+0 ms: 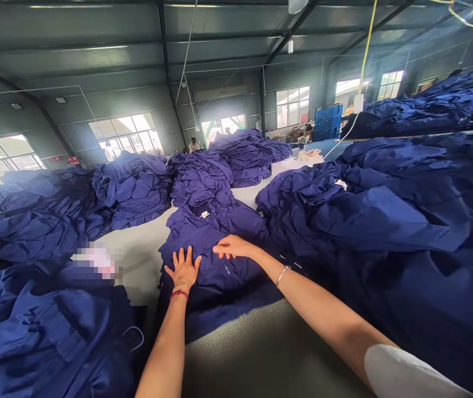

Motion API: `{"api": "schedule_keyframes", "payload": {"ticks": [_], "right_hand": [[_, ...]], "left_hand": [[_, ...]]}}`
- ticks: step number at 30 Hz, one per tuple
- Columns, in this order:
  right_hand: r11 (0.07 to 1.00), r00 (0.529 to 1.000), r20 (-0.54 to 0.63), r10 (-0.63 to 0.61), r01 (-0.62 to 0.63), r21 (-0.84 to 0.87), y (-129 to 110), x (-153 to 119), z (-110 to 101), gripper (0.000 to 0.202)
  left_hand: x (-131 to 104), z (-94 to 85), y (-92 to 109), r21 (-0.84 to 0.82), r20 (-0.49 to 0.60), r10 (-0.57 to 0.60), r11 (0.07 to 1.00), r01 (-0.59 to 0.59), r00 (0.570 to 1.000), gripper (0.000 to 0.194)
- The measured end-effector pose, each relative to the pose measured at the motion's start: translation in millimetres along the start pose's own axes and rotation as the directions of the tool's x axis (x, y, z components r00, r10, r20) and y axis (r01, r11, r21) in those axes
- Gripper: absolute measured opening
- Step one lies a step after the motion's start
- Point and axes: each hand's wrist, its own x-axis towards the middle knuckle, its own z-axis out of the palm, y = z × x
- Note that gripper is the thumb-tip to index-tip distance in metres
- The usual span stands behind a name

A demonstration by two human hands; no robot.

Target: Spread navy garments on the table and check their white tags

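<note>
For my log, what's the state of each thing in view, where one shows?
Navy garment: laid out, wrinkled
Left hand: palm down, fingers spread on garment
Right hand: fingers bent; contact unclear
White label: exposed on garment
Navy cloth heaps: piled, rumpled
Red bracelet: worn, left wrist
Silver bangle: worn, right wrist

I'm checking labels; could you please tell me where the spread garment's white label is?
In the head view, the white label is slightly left of centre, at the far end of the navy garment, beyond the left hand and right hand.
</note>
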Motion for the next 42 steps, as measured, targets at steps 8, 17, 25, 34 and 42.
{"api": "schedule_keyframes", "payload": {"ticks": [8, 17, 25, 34, 42], "right_hand": [[0.833, 0.842, -0.535, 0.068, -0.342, -0.434, 49, 18, 43, 0.054], [0.796, 0.801, -0.594, -0.076, -0.310, -0.520, 66, -2, 73, 0.055], [0.789, 0.813, -0.577, -0.079, -0.303, -0.535, 60, -27, 82, 0.057], [0.793, 0.833, -0.553, 0.007, -0.341, -0.505, 48, -67, 91, 0.051], [0.767, 0.793, -0.603, 0.092, -0.442, -0.465, 39, -95, 98, 0.043]], "left_hand": [[2, 7.3, 0, -0.029, -0.030, -0.042, 0.999, 0.041, 0.999, 0.058], [-27, 19.0, 2, -0.056, -0.125, -0.110, 0.993, 0.103, 0.986, 0.055], [-71, 14.1, 3, -0.058, -0.125, -0.123, 0.992, 0.116, 0.985, 0.061], [-110, 7.2, 3, -0.047, -0.005, -0.173, 0.984, 0.172, 0.985, 0.064], [-121, 0.9, -2, 0.014, 0.143, -0.223, 0.975, 0.224, 0.964, 0.058]]}}
